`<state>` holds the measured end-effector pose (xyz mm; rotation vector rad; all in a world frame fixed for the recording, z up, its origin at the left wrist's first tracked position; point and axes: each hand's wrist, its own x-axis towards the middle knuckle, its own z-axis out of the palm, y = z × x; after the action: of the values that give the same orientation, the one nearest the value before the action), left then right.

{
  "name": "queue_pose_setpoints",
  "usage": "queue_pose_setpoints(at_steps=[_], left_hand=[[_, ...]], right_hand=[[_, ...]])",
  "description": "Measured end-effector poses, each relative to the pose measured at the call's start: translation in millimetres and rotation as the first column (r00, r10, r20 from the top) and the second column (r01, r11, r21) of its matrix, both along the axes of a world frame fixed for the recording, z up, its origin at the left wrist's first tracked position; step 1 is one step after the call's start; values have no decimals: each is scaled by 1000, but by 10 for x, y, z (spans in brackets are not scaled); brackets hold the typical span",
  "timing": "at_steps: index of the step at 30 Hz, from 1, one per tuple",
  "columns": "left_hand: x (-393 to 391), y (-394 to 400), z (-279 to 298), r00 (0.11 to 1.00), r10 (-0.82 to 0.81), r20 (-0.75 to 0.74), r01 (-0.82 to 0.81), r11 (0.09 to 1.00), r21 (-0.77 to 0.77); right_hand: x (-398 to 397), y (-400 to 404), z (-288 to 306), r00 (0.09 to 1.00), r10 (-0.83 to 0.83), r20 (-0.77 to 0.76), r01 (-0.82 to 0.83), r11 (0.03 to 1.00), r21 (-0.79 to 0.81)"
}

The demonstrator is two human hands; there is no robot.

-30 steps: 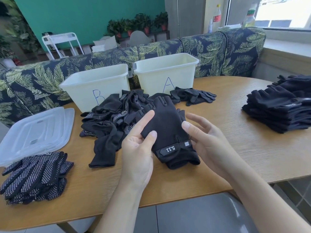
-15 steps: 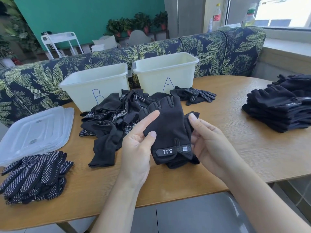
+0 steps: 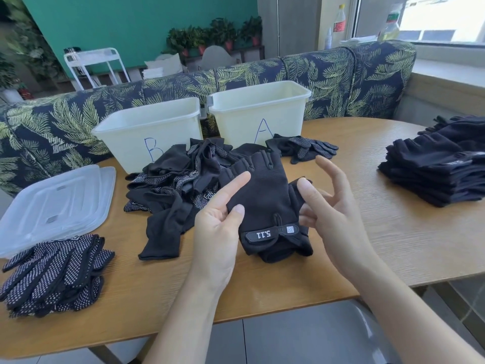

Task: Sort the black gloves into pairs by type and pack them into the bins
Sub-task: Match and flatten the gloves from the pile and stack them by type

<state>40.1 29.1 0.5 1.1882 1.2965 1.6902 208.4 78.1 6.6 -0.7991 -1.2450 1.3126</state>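
In front of the bin marked A [image 3: 258,119], a fingerless black glove pair [image 3: 265,206] bearing a "5.11" wrist strap is held just above the wooden table [image 3: 380,232]. The near-left edge is pinched between the thumb and forefinger of the left hand [image 3: 217,232], while the thumb tab is nipped by the thumb of the right hand [image 3: 333,216], whose other fingers are spread loosely apart. The two gloves appear to be squared one on the other, seemingly so that they can be packed as a matched set. Between the held pair and bin A, an unsorted heap of black gloves [image 3: 178,185] is spread, reaching across to the bin marked B [image 3: 149,132] at bin A's left; a reach to either bin would have to be made over it. Well to the right of bin A, a stack of like gloves [image 3: 435,164] is kept; far to its left, clear lids [image 3: 57,206] and dotted gloves [image 3: 55,274] are seen.
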Motion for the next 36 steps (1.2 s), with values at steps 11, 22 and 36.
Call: queue_pose_setpoints(at_steps=[11,22,36], left_hand=[[15,-6,-4,999,2,-45,-3,999,-32],[79,51,-70,936,63,-346,-118,983,-139],[123,34,-22,782,8,-624,-237,929,-285]], right_hand=[[-15,-58,-27,990,77,121,-83,996,43],[76,130,-65,954,63,294,-80,996,44],[200,300,-187,736,-2,677,-105,988,116]])
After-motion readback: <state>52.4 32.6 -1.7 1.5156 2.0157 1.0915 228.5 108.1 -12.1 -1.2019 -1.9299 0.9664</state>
